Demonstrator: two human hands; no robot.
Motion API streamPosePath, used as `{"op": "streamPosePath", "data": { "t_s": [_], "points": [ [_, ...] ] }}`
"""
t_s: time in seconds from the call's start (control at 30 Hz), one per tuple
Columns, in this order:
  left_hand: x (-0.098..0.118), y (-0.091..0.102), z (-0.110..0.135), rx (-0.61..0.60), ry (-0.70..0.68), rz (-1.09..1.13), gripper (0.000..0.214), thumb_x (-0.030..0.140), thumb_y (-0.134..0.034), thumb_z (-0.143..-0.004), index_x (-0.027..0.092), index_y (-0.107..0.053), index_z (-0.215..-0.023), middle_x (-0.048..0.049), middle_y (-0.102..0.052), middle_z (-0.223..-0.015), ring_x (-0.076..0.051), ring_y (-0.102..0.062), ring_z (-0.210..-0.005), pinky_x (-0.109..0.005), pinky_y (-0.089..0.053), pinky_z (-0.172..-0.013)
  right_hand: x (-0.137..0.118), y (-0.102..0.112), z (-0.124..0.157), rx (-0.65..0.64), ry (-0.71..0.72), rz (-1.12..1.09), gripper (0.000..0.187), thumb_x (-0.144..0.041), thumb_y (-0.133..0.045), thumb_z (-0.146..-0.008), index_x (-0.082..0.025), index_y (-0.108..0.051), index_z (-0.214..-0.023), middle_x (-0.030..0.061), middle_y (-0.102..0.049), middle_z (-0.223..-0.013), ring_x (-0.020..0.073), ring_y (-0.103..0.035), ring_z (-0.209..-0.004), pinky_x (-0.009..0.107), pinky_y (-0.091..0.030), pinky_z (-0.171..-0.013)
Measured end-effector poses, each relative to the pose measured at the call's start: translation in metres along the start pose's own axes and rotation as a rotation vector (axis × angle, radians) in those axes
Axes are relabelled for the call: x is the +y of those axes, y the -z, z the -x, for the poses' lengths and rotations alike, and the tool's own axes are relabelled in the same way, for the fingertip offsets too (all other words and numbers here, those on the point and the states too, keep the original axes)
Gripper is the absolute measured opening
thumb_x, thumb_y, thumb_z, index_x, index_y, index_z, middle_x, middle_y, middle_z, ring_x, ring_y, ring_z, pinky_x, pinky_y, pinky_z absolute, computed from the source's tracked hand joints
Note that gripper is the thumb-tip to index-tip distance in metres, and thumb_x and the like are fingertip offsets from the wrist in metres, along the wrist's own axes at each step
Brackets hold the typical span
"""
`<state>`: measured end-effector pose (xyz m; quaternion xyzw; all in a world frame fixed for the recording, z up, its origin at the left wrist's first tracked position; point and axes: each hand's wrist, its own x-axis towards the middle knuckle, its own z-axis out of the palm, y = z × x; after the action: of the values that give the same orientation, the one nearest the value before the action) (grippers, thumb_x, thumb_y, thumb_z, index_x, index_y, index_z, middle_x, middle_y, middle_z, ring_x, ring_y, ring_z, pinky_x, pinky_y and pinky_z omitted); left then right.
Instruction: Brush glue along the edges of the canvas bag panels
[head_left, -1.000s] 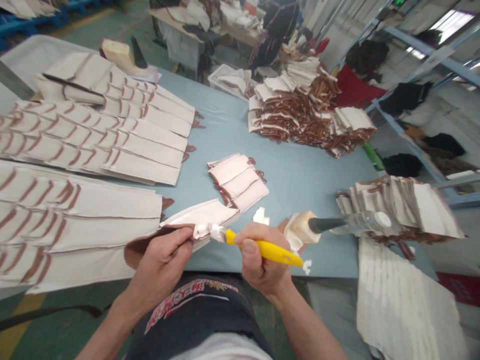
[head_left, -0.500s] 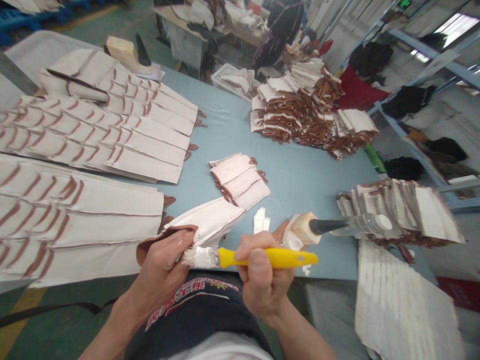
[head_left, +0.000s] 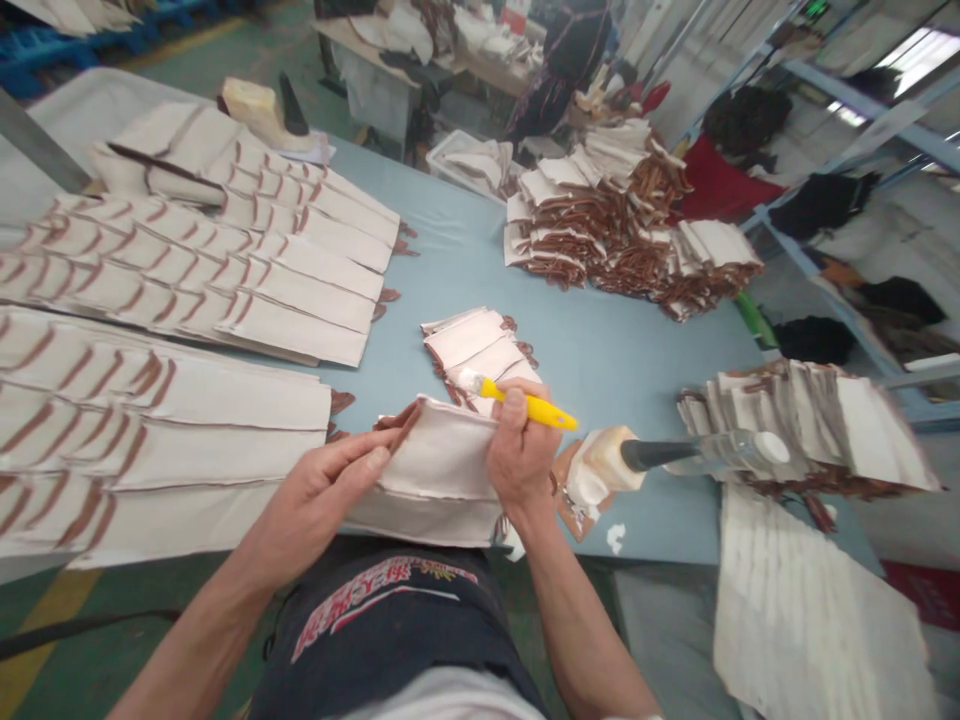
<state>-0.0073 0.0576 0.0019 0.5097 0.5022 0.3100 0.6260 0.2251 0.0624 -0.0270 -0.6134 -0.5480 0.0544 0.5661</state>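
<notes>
Broadly, the blue bench is carrying nearly everything: stacks of cream, brown-edged pieces are spreading over its left side, and a tall heap of similar pieces is sitting toward its far edge. A ribbed white sheet is hanging at the near right corner. At the near edge, around the middle, the cream piece is lying between both hands, its brown-lined end facing left. A small bundle is resting just beyond it, near the bench's middle. The left hand is pinching that brown-lined end between thumb and fingers; the right hand is clasping a yellow brush, its grip clamped around the handle. Whether it is also pressing the piece's right end, I cannot tell. Right of it, a yellowish block is sitting near a white blob.

The whitened bristles are overlapping the small bundle in view, so a slight dip could be smearing it; whether they are touching is unclear. A loosening left pinch could be letting the piece slide over the near edge.

As for writing, the dark apron is showing red, pale-edged characters, too blurred for reading; the brush is showing no legible label.
</notes>
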Motion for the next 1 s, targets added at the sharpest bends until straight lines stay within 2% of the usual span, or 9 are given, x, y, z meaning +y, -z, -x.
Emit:
{"op": "streamPosePath", "data": {
  "t_s": [0.07, 0.2, 0.33, 0.47, 0.53, 0.6, 0.7, 0.83, 1.0],
  "points": [
    [-0.004, 0.004, 0.004, -0.033, -0.039, -0.099, 0.039, 0.055, -0.079, -0.090, 0.021, -0.090, -0.107, -0.0086, -0.087, -0.105, -0.034, -0.077, -0.108, -0.032, -0.062, -0.094, 0.004, 0.008, -0.012, 0.013, -0.085, 0.016, 0.043, -0.052, -0.046, -0.115, -0.020, -0.072, -0.103, 0.0008, -0.070, -0.077, 0.0171, -0.067, -0.067, 0.029, -0.052, -0.068],
    [-0.009, -0.002, 0.010, -0.149, -0.087, -0.216, 0.033, 0.047, -0.069, -0.097, 0.020, -0.087, -0.104, -0.0065, -0.086, -0.099, -0.028, -0.080, -0.095, -0.027, -0.061, -0.083, 0.014, 0.013, -0.021, -0.026, -0.166, 0.042, 0.052, -0.060, -0.044, -0.114, -0.019, -0.073, -0.101, 0.0017, -0.070, -0.078, 0.0178, -0.067, -0.069, 0.031, -0.051, -0.067],
    [0.000, -0.011, 0.010, -0.208, -0.233, -0.301, 0.031, 0.035, -0.057, -0.102, 0.020, -0.083, -0.098, -0.0026, -0.083, -0.090, -0.021, -0.076, -0.081, -0.022, -0.055, -0.072, 0.013, 0.007, -0.019, -0.053, -0.164, 0.059, 0.047, -0.057, -0.045, -0.113, -0.020, -0.072, -0.103, 0.0018, -0.073, -0.080, 0.0179, -0.069, -0.072, 0.031, -0.052, -0.071],
    [0.004, -0.010, 0.009, -0.218, -0.331, -0.335, 0.031, 0.028, -0.051, -0.102, 0.021, -0.075, -0.084, 0.0019, -0.074, -0.074, -0.016, -0.066, -0.066, -0.021, -0.048, -0.062, -0.005, 0.017, -0.018, 0.097, -0.083, -0.142, 0.035, -0.050, -0.051, -0.114, -0.022, -0.069, -0.102, -0.0051, -0.064, -0.066, 0.0139, -0.063, -0.058, 0.027, -0.051, -0.062],
    [0.000, -0.008, 0.009, -0.198, -0.359, -0.357, 0.032, 0.026, -0.049, -0.103, 0.021, -0.071, -0.081, 0.0024, -0.071, -0.072, -0.015, -0.064, -0.064, -0.022, -0.047, -0.060, -0.019, 0.028, -0.013, 0.058, -0.066, -0.276, 0.033, -0.047, -0.051, -0.115, -0.024, -0.068, -0.100, -0.0075, -0.059, -0.061, 0.0116, -0.056, -0.050, 0.023, -0.045, -0.052],
    [-0.006, -0.006, 0.009, -0.175, -0.389, -0.405, 0.031, 0.026, -0.049, -0.103, 0.021, -0.070, -0.080, 0.0009, -0.073, -0.076, -0.016, -0.066, -0.069, -0.022, -0.049, -0.064, -0.034, 0.039, -0.004, -0.083, -0.051, -0.334, 0.032, -0.043, -0.050, -0.116, -0.024, -0.069, -0.098, -0.0081, -0.056, -0.059, 0.0106, -0.051, -0.044, 0.022, -0.038, -0.044],
    [-0.012, -0.008, 0.009, -0.120, -0.465, -0.488, 0.030, 0.022, -0.049, -0.104, 0.022, -0.068, -0.081, 0.0002, -0.076, -0.079, -0.017, -0.069, -0.073, -0.024, -0.054, -0.071, -0.054, 0.048, 0.010, -0.245, 0.101, -0.228, 0.028, -0.035, -0.051, -0.115, -0.024, -0.070, -0.098, -0.0052, -0.065, -0.063, 0.0109, -0.054, -0.043, 0.025, -0.041, -0.043],
    [-0.013, -0.014, 0.009, 0.024, -0.627, -0.552, 0.024, 0.015, -0.052, -0.102, 0.023, -0.070, -0.087, 0.0015, -0.079, -0.081, -0.017, -0.072, -0.071, -0.026, -0.057, -0.078, -0.072, 0.046, 0.018, -0.250, 0.365, -0.132, 0.031, -0.030, -0.045, -0.116, -0.025, -0.064, -0.092, -0.0037, -0.072, -0.067, 0.0119, -0.065, -0.053, 0.027, -0.052, -0.052],
    [-0.014, -0.016, 0.009, 0.071, -0.723, -0.571, 0.024, 0.010, -0.054, -0.103, 0.025, -0.068, -0.090, -0.0017, -0.080, -0.085, -0.020, -0.079, -0.080, -0.028, -0.059, -0.077, -0.086, 0.038, 0.024, -0.317, 0.512, -0.097, 0.032, -0.029, -0.039, -0.118, -0.025, -0.059, -0.094, -0.0072, -0.064, -0.058, 0.0104, -0.052, -0.044, 0.029, -0.043, -0.047]
  ]
}}
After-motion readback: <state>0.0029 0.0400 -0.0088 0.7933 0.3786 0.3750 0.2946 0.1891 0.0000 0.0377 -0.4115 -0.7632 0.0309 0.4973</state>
